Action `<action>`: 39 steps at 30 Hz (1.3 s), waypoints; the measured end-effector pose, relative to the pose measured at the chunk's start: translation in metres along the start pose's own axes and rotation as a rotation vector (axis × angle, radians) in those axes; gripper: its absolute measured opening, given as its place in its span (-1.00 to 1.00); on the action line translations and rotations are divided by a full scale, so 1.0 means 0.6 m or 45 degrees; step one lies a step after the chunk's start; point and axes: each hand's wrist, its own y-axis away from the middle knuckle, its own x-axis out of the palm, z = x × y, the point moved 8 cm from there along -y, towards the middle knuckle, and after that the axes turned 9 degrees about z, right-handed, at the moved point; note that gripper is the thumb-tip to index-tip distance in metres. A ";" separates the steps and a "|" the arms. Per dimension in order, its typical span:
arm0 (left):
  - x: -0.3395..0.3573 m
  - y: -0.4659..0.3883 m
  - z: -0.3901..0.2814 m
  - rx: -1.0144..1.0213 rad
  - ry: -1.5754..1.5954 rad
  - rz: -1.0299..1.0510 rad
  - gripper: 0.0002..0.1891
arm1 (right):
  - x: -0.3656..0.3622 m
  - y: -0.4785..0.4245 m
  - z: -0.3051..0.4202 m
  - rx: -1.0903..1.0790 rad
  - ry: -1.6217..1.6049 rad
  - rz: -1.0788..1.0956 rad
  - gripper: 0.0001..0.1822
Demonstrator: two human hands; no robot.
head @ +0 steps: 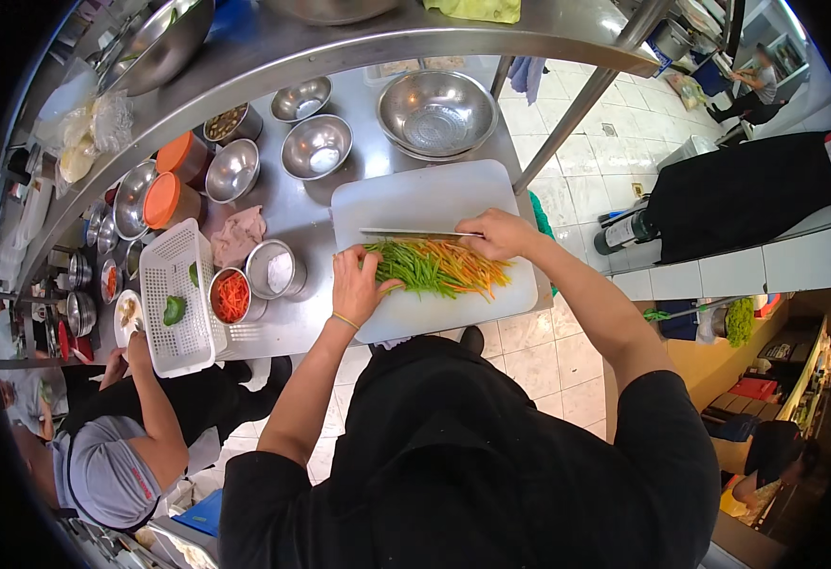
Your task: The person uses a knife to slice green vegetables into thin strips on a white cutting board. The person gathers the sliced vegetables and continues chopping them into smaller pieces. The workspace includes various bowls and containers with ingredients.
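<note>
My right hand [501, 235] grips a kitchen knife by its handle end, with the blade [408, 232] lying along the far side of a vegetable pile. Thin green strips [415, 267] make up the left of that pile, and orange strips [483, 270] the right. Against its left end rests my left hand [358, 284], thumb apart from the fingers and touching the green strips; a yellow band circles the wrist. Beneath everything is a white cutting board [422, 188]. My right fingers hide the knife's handle.
Left of the board stand a metal container of red-orange shreds [231, 295], another metal container [273, 270] and a white perforated basket [173, 270]. A colander [437, 114] and steel bowls [316, 147] sit beyond. A steel shelf [358, 44] overhangs the table. A co-worker [109, 455] works at left.
</note>
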 end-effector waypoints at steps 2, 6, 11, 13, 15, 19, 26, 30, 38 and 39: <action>-0.005 -0.003 -0.022 0.137 0.052 0.026 -0.50 | -0.016 0.006 -0.020 0.030 -0.174 -0.059 -0.79; -0.040 -0.018 -0.113 0.561 0.016 -0.088 -0.65 | -0.014 -0.005 -0.023 0.036 -0.306 -0.054 -0.77; 0.000 -0.054 -0.095 0.443 0.135 -0.087 -0.85 | -0.021 -0.022 -0.003 0.075 -0.396 0.038 -0.77; 0.012 -0.051 -0.047 0.178 0.323 -0.046 -0.84 | -0.033 -0.011 -0.006 0.065 -0.326 0.008 -0.76; 0.021 -0.045 -0.023 -0.051 0.390 0.020 -0.82 | -0.037 -0.004 -0.011 0.078 -0.306 -0.001 -0.75; -0.030 -0.048 -0.070 -0.021 0.285 0.028 -0.77 | -0.027 0.003 -0.018 0.137 -0.324 0.026 -0.76; 0.026 -0.056 -0.111 0.298 -0.002 0.126 -0.55 | -0.019 -0.010 -0.008 0.333 -0.624 0.175 -0.79; 0.034 -0.043 -0.100 0.318 -0.029 0.123 -0.53 | -0.039 0.011 -0.005 0.285 -0.551 0.052 -0.77; 0.003 -0.096 -0.219 0.732 -0.186 0.279 -0.08 | -0.041 0.134 -0.058 0.379 -0.668 -0.392 -0.72; 0.016 -0.103 -0.234 0.778 -0.241 0.318 -0.02 | -0.041 0.150 -0.060 0.397 -0.644 -0.455 -0.73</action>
